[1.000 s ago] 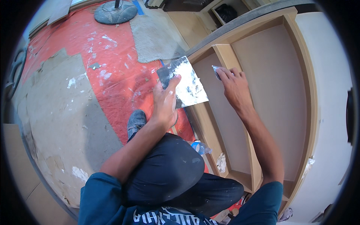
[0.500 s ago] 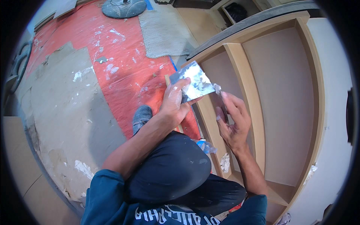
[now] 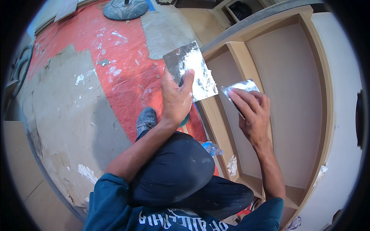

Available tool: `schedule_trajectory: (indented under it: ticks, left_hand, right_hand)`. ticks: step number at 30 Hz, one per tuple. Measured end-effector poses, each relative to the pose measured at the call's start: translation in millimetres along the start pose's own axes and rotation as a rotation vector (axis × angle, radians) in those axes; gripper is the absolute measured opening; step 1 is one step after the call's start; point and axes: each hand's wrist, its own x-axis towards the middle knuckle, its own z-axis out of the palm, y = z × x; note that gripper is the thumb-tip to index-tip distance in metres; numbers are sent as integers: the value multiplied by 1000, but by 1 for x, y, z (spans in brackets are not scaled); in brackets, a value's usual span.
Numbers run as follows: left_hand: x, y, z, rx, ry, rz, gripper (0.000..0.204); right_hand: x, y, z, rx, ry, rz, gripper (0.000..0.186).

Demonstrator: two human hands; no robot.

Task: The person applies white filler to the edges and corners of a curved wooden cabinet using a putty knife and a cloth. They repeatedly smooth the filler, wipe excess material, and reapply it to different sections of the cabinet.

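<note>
My left hand (image 3: 177,98) is closed on a square metal putty spreader (image 3: 177,61), its thumb pressed on the upper face. White putty (image 3: 201,79) is smeared over the right side of that face and heaped along its edge. To the right, my right hand (image 3: 254,117) pinches a second, smaller metal spreader (image 3: 246,85) from above, fingers on its face. A small gap separates the two spreaders. Both are held up over the front of a wooden shelf frame (image 3: 241,57).
A plastic bottle (image 3: 212,149) lies near my knee, next to a crumpled white scrap (image 3: 232,165). Red floor sheeting (image 3: 123,77) and a worn brown sheet (image 3: 65,115) cover the floor. Farther off stand a round dark base (image 3: 125,10) and a grey mat (image 3: 162,34).
My right hand has drawn its spreader off the left one, to the right, and turned it from edge-on to face up. The left spreader has tilted and shifted slightly up, showing more putty.
</note>
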Motion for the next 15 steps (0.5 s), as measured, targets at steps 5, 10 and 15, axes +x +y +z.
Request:
schedule_trajectory:
  ticks: [5,10,15]
  left_hand:
    - [-3,11,1,146,-22,27,30]
    - [7,16,-6,166,138,47,30]
    - [18,6,-24,43,146,79,30]
  right_hand:
    - [9,-14,9,51,-81,-47,61]
    - [15,-6,4,40,-191,-135,46]
    - [33,43,19,-149,-277,-105,37]
